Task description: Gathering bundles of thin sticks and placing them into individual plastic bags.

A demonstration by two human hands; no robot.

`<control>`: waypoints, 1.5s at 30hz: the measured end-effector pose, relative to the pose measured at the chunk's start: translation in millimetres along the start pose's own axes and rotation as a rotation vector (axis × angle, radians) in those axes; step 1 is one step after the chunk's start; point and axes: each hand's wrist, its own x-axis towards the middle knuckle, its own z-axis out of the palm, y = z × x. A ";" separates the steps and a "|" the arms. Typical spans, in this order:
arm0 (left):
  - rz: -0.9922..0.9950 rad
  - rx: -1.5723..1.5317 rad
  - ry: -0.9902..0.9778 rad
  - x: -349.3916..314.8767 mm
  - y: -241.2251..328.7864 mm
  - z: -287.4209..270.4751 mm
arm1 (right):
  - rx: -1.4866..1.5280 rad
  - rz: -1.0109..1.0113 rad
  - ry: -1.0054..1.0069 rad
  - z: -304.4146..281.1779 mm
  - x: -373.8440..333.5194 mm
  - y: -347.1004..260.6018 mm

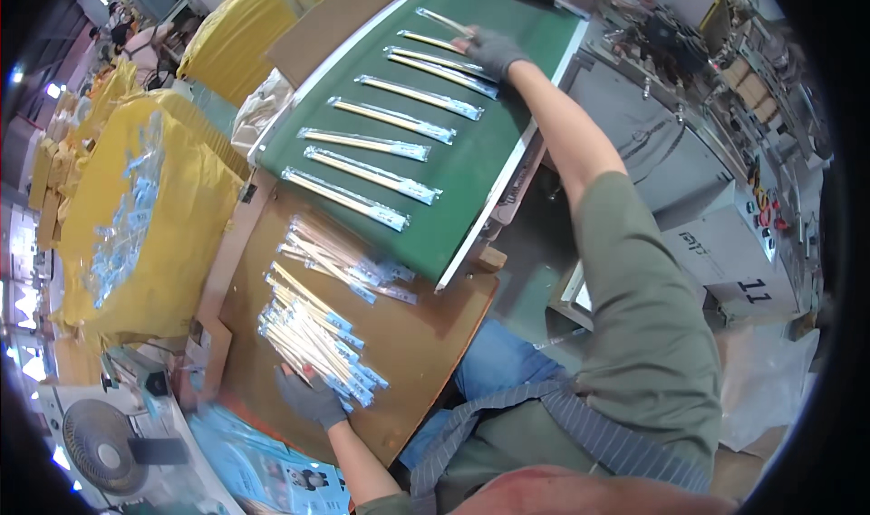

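My right hand [494, 54], in a grey glove with bare fingertips, reaches over the far part of a green conveyor belt [299, 116]. Its fingers are closed on the near end of a wrapped pair of chopsticks [437, 17]. More chopsticks in clear sleeves with blue ends [391, 116] lie in a slanted row down the belt. At the lower left, my left hand [313, 399], gloved likewise, rests open on the brown board against a pile of wrapped chopsticks [308, 341]. Behind that pile a looser bunch [335, 254] looks blurred near the belt's end.
A brown board [426, 334] extends from the belt's near end. Left of it stands a yellow sack [181, 207] with wrapped packets on it. A fan [104, 447] and blue printed plastic bags [272, 465] are at lower left. Grey machinery [625, 125] stands right of the belt.
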 end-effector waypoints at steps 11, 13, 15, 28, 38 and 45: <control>-0.101 -0.060 0.034 25.3 19.3 28.1 | -0.100 -0.776 -0.125 124.0 -234.5 -227.2; -0.275 -0.266 -0.038 32.5 50.4 28.1 | -0.018 -0.582 -0.186 164.4 -224.3 -250.7; -0.452 -0.601 -0.062 41.2 72.2 31.5 | 0.153 -0.216 -0.329 192.7 -194.2 -246.4; -0.661 -1.557 -0.177 47.7 39.9 -4.6 | 1.070 -0.022 -1.012 215.0 -305.4 -304.6; 0.165 -1.493 -0.123 1.1 64.6 -119.9 | 1.226 -0.798 -1.119 143.0 -326.9 -302.6; 0.204 -1.179 -0.477 -41.4 46.9 -131.5 | 1.135 -0.282 -0.992 96.6 -414.3 -306.7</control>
